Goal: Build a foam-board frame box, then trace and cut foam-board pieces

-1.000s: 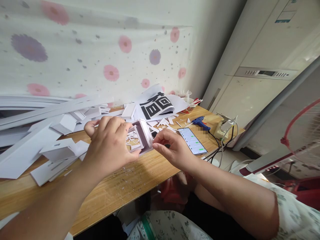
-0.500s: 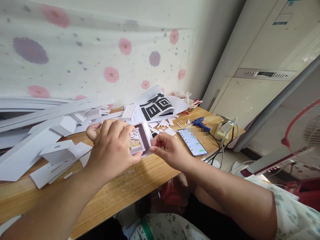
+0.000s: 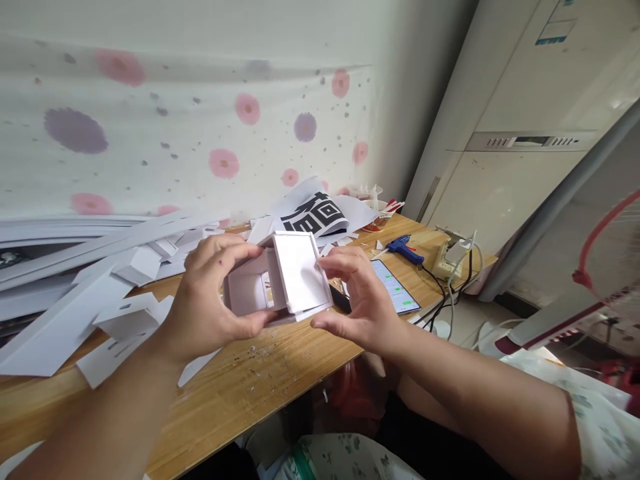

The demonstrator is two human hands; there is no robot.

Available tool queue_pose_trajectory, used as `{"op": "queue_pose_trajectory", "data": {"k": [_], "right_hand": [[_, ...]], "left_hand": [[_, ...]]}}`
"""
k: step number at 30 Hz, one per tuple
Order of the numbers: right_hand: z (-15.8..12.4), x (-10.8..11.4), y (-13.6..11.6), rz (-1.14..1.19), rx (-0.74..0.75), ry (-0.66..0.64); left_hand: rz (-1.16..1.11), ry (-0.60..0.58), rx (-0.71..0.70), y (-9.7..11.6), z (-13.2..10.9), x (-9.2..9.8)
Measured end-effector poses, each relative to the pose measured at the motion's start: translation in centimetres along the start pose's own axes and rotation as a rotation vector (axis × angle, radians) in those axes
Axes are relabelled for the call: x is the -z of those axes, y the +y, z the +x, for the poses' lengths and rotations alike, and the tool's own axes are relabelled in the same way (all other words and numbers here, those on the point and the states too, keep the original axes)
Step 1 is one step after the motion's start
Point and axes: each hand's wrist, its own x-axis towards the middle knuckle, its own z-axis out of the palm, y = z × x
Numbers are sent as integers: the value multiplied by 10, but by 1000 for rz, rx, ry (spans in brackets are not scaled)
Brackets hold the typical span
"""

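A small white box [image 3: 303, 272], seemingly of foam board, is tilted above the table, with a flat panel at its right end and an open hollow at its left. My left hand [image 3: 207, 297] grips its left part, fingers along the top edge and thumb beneath. At the right end, my right hand [image 3: 363, 300] curls around the panel's edge. Its fingertips touch the upper right edge, while its thumb lies by the lower corner. Through the hollow, white scraps on the table are visible.
White strips and cut pieces [image 3: 133, 317] cover the table's left side. Behind the box lies paper with a black character [image 3: 320, 213]. A phone [image 3: 397, 288], a blue glue gun [image 3: 406, 250], a power strip [image 3: 447, 260] with cables and a paper bowl [image 3: 377, 219] are at right.
The box has turned, so its white end panel now faces me. My right hand has opened from a pinch to a wider hold at that end. The view has shifted slightly.
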Motion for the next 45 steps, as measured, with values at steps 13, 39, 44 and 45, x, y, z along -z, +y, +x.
{"op": "queue_pose_trajectory", "data": {"k": [13,39,44,45], "right_hand": [[11,5,-15,-492,197,-260],[8,6,-12,-499,220,-316],[4,0,-6,-478,96,-419],[2,-1,-5,-457,102,-416]], "left_hand": [[361,-59,-186,18,-7,-3],[374,-71,-326,20,-7,-5],[378,-190,-234,15,-6,-12],[360,-245,-198,14,-7,-14]]}}
